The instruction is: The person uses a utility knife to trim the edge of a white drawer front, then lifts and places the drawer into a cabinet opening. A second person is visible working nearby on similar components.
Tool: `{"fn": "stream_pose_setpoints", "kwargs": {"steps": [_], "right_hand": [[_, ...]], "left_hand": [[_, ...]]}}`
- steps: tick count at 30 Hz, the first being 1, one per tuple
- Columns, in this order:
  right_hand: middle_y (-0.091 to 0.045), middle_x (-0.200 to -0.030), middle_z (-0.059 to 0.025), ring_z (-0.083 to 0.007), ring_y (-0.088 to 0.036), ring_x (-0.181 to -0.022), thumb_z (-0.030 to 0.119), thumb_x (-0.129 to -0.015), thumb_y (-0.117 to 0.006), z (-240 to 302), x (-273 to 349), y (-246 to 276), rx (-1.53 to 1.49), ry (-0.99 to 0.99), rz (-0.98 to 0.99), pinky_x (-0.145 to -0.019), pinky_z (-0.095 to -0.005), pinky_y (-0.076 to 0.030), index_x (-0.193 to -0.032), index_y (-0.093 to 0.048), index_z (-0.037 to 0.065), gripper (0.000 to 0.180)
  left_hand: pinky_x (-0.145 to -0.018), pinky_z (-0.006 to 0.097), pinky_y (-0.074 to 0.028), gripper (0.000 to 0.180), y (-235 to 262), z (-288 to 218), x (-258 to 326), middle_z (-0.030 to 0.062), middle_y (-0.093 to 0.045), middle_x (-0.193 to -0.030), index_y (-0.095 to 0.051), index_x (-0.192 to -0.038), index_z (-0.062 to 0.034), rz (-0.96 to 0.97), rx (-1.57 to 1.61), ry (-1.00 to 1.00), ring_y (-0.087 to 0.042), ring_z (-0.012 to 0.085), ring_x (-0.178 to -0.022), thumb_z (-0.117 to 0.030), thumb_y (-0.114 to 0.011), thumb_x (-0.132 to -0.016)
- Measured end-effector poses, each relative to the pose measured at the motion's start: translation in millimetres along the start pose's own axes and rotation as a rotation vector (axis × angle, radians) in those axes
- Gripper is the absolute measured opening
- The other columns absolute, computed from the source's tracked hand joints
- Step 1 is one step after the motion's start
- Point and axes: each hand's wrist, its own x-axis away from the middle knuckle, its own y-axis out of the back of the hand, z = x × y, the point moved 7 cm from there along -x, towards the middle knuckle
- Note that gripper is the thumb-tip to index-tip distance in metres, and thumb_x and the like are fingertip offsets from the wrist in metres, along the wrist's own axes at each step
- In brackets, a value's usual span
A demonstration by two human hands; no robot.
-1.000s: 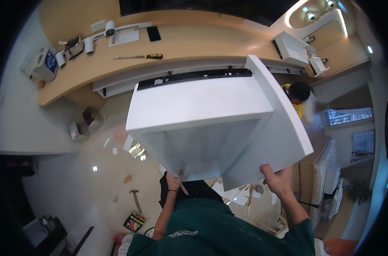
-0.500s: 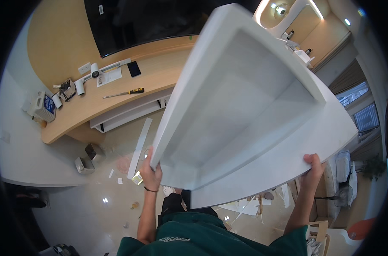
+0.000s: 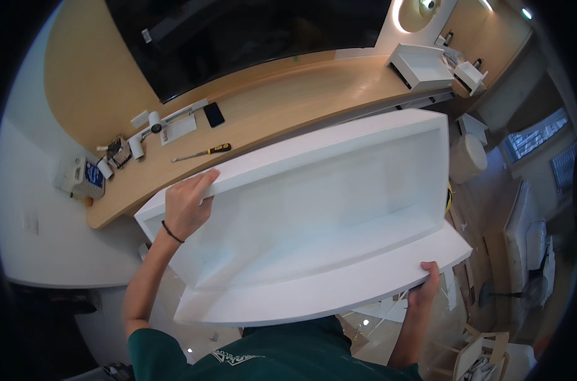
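Note:
I hold a large white drawer (image 3: 326, 197) with a long, curved front panel in front of my body, its hollow inside facing up toward me. My left hand (image 3: 190, 206) is closed over the drawer's far rim near its left end. At the near right, my right hand (image 3: 424, 287) grips the curved front panel's edge, thumb on top and fingers hidden underneath. Beyond the drawer, a screwdriver (image 3: 202, 153) with a yellow and black handle lies on the wooden counter (image 3: 288, 108).
A black phone (image 3: 214, 115), a paper sheet (image 3: 179, 130) and a white jug (image 3: 87, 176) are on the counter's left part. Another white drawer (image 3: 422, 66) sits at its right end, below a large black screen (image 3: 250, 38). A round white stool (image 3: 469, 157) stands at right.
The drawer has swung from a steep upright tilt to a lower, more level position across my body. My left hand has moved up and left to its far rim; my right hand has lowered slightly.

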Motion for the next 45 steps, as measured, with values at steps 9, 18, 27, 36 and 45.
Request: {"fn": "stream_pose_setpoints", "kwargs": {"steps": [9,18,27,36,45], "right_hand": [[-0.057,-0.133,-0.0147,-0.0252,-0.053,-0.125,0.027,-0.092,-0.069,-60,-68,-70,0.015,-0.166,0.028,-0.107,-0.0374,-0.04,-0.137,-0.051,-0.006,0.059],[-0.06,-0.115,-0.0337,-0.0443,-0.068,-0.099,0.048,-0.105,-0.052,-2,-97,-209,0.391,0.149,0.476,-0.089,-0.046,-0.054,-0.128,-0.046,-0.013,0.065],[-0.055,-0.108,-0.0302,-0.0464,-0.064,-0.101,0.041,-0.094,-0.068,27,-103,-264,0.332,0.308,0.55,-0.084,-0.0502,-0.053,-0.123,-0.043,-0.012,0.065],[-0.072,-0.098,-0.0216,-0.0315,-0.069,-0.092,0.017,-0.096,-0.064,-12,-181,-275,0.117,0.229,0.16,-0.085,-0.0442,-0.051,-0.103,-0.067,-0.009,0.027],[-0.042,-0.156,-0.0156,-0.0286,-0.043,-0.141,0.061,-0.107,-0.029,-24,-270,-327,-0.072,0.223,-0.021,-0.118,-0.0384,-0.032,-0.156,-0.029,-0.001,0.079]], "left_hand": [[-0.067,0.041,-0.053,0.043,-75,57,-12,0.015,-0.071,-0.089,-0.066,-0.118,-0.0063,0.31,-0.048,0.144,-0.067,0.0333,-0.073,-0.003,-0.075,-0.077],[-0.068,0.043,-0.052,0.049,-101,119,-16,0.0224,-0.072,-0.091,-0.057,-0.131,0.006,0.184,-0.06,0.112,-0.065,0.0352,-0.072,-0.015,-0.076,-0.091],[-0.066,0.041,-0.047,0.055,-79,163,-65,0.0236,-0.068,-0.083,-0.053,-0.136,0.0097,0.114,-0.193,0.197,-0.058,0.0307,-0.065,-0.011,-0.076,-0.091],[-0.058,0.043,-0.047,0.045,-125,189,-171,0.0215,-0.065,-0.073,-0.061,-0.127,0.0017,0.351,-0.241,0.28,-0.063,0.0382,-0.062,-0.014,-0.077,-0.087],[-0.062,0.048,-0.053,0.042,-215,226,-282,0.0162,-0.068,-0.074,-0.06,-0.12,-0.0117,0.434,0.012,0.006,-0.068,0.0382,-0.072,-0.011,-0.073,-0.08]]}}
